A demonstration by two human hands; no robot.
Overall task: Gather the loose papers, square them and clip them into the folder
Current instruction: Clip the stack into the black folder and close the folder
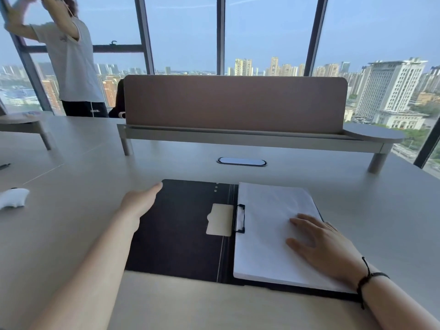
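Note:
A black folder (181, 234) lies open flat on the desk in front of me. A squared stack of white papers (269, 225) rests on its right half, its left edge under the black clip (240, 219) by the spine. A beige tab (220, 219) sits just left of the clip. My left hand (140, 202) is at the folder's left cover near its far corner, fingertips at the edge; whether it grips the cover I cannot tell. My right hand (319, 241) lies flat on the papers, fingers spread, pressing their lower right part.
A desk divider with a raised shelf (235, 136) stands behind the folder, with a cable port (241, 161) in front of it. A small white soft object (14, 197) lies at the far left. A person (71, 60) stands by the windows at upper left.

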